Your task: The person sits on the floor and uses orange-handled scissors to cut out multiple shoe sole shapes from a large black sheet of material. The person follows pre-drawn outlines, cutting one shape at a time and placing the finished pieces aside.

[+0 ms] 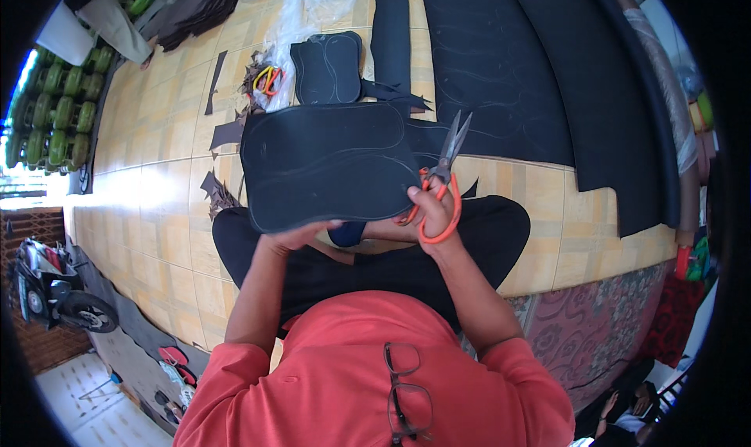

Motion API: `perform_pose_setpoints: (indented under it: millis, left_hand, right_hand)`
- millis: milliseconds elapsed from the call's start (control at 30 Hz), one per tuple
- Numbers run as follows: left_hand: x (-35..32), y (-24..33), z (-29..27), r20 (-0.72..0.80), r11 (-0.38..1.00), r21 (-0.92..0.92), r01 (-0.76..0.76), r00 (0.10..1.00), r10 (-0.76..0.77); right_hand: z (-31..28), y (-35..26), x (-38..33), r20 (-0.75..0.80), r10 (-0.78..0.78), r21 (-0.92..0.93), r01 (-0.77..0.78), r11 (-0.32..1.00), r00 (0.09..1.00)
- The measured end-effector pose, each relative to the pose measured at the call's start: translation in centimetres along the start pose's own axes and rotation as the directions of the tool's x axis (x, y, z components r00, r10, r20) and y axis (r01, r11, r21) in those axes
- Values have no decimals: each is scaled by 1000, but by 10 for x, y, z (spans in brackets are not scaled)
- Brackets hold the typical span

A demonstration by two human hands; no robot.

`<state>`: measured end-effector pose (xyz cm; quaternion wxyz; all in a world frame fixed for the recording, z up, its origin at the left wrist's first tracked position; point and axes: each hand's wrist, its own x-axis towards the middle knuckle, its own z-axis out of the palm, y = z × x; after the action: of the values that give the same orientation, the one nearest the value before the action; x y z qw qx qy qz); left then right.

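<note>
A black sheet (328,161) with rounded corners and thin pale curved outlines drawn on it is held up above my crossed legs. My left hand (301,234) grips its lower left edge, with most of the fingers hidden underneath. At the lower right corner, my right hand (438,212) has the thumb on top of the sheet. That same hand carries scissors (449,154) with orange handles, their blades slightly apart and pointing away from me, beside the sheet. Beyond the held sheet lies a smaller black cut piece (328,68), also marked with pale lines.
Long black sheets (501,71) with drawn outlines cover the floor at the right. Yellow-and-red-handled scissors (268,81) lie among brown scraps (227,134). Green gas cylinders (59,118) and a motorcycle (59,294) stand at the left. A patterned rug (587,330) lies right; other people show at the edges.
</note>
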<state>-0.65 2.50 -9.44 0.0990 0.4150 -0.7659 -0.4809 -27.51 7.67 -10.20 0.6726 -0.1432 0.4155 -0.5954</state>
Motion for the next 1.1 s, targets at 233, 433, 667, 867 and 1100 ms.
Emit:
perform_pose_setpoints:
  millis: [233, 433, 667, 867, 1100]
  left_hand:
    - [36, 68, 42, -294, 182, -955, -234, 820, -491]
    - [27, 70, 25, -370, 283, -922, -264, 816, -444]
    - [20, 73, 27, -331, 288, -933, -215, 826, -455]
    - [20, 61, 14, -347, 281, -929, -241, 830, -437]
    - [11, 57, -4, -274, 380, -921, -88, 839, -470]
  right_hand:
    - [0, 25, -2, 85, -215, -496, 229, 837, 973]
    - [-15, 25, 8, 146, -391, -737, 363, 569, 909]
    - [6, 8, 2, 166, -395, -756, 374, 538, 904]
    - [7, 3, -11, 107, -116, -596, 157, 788, 987]
    - [-5, 13, 9, 285, -379, -688, 463, 558, 880]
